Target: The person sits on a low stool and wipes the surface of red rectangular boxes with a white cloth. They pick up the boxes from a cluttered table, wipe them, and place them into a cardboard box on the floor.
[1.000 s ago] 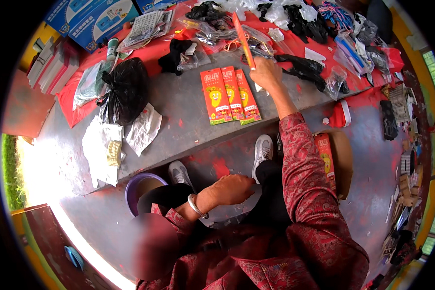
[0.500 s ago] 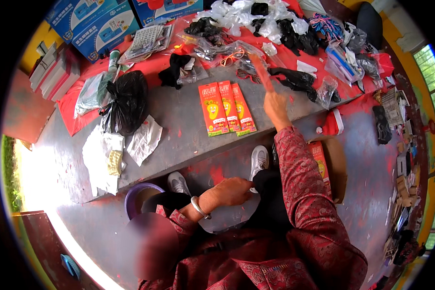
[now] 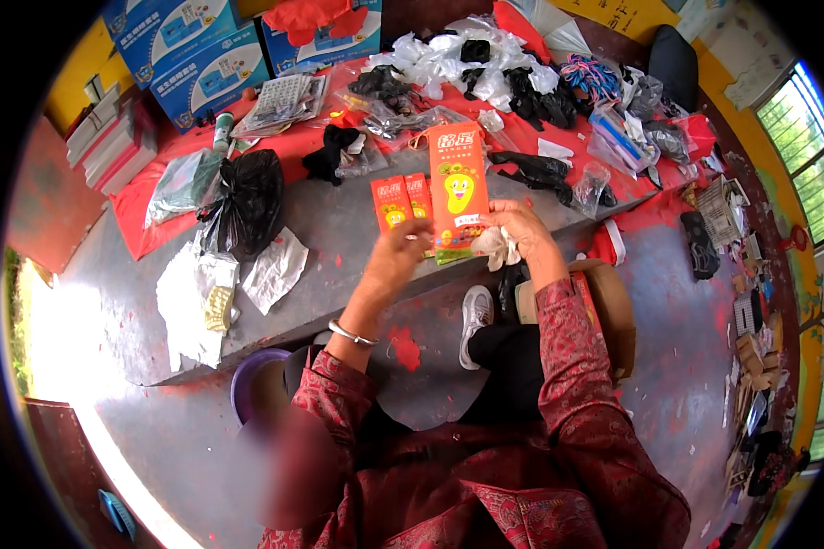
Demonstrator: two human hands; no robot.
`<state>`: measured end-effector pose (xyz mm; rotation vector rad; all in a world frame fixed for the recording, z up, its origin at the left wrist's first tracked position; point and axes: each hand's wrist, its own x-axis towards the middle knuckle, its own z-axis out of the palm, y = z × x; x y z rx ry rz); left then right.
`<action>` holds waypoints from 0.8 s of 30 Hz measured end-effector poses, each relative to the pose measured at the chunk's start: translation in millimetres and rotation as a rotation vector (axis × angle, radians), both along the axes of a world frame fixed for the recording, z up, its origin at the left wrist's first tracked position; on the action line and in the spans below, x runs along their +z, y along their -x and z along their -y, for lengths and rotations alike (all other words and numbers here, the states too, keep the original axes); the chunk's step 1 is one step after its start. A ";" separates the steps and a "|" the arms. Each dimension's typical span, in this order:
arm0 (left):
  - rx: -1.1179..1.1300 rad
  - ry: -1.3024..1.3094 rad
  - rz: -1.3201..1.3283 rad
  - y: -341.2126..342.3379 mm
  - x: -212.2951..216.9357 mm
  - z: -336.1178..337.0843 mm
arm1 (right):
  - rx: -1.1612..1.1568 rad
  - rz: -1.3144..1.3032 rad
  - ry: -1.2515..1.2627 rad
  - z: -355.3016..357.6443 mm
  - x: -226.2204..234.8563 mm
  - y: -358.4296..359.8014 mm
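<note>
An orange packet (image 3: pixel 459 178) with a yellow cartoon on its front stands upright, raised above the grey ledge. My right hand (image 3: pixel 526 240) grips its lower right edge, and something crumpled and whitish (image 3: pixel 496 247) hangs under those fingers. My left hand (image 3: pixel 395 261), partly curled with the fingers a little apart, is beside the packet's lower left edge; it seems to hold nothing. Behind them, two similar orange packets (image 3: pixel 403 194) lie on the ledge, partly hidden by the left hand. The lower end of the raised packet covers whatever lies behind it.
A black plastic bag (image 3: pixel 247 197) and crumpled white paper (image 3: pixel 276 270) lie on the ledge (image 3: pixel 339 247) to the left. Plastic bags (image 3: pixel 485 64) crowd the red cloth behind. Below stand a purple bucket (image 3: pixel 241 389) and a cardboard box (image 3: pixel 623 320).
My right hand has come back from the far side, bringing the orange packet upright over the ledge. My left hand has risen from my lap to beside it.
</note>
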<state>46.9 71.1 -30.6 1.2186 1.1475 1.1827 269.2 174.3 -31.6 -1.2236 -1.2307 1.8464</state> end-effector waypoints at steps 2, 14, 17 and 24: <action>0.243 0.101 0.202 25.2 2.4 -2.1 | 0.024 -0.200 0.092 29.7 11.1 9.9; -0.252 0.071 1.267 50.2 0.1 17.5 | 0.210 -0.300 -0.016 125.7 41.4 86.6; -0.269 0.107 1.365 34.5 6.3 20.4 | 0.316 -0.201 -0.069 116.4 51.8 64.5; -0.202 0.108 1.198 7.9 10.9 8.7 | 0.385 0.234 -0.497 87.7 74.6 21.7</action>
